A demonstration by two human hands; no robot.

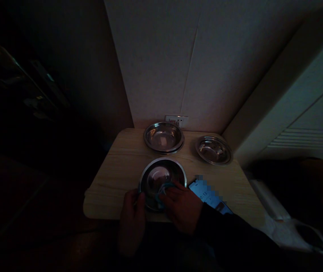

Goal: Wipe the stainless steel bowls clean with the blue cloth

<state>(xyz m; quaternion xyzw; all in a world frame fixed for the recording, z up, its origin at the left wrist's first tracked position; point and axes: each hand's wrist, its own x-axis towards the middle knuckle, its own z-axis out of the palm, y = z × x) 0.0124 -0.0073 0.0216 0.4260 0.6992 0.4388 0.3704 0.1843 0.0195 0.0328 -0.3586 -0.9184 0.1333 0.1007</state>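
A steel bowl (161, 177) sits near the front edge of a small wooden table (116, 177). My left hand (131, 221) grips the bowl's left rim, fingers closed round it. My right hand (182, 209) presses a bluish cloth (161, 189) into the bowl, fingers curled over it. The room is very dim, so fine detail of the fingers is hard to make out.
Two more steel bowls stand at the back: one (163, 136) in the middle, possibly stacked on another, and one (213, 150) to the right. A lit phone (209, 197) lies by my right wrist. A wall socket (176, 121) is behind. Darkness lies to the left.
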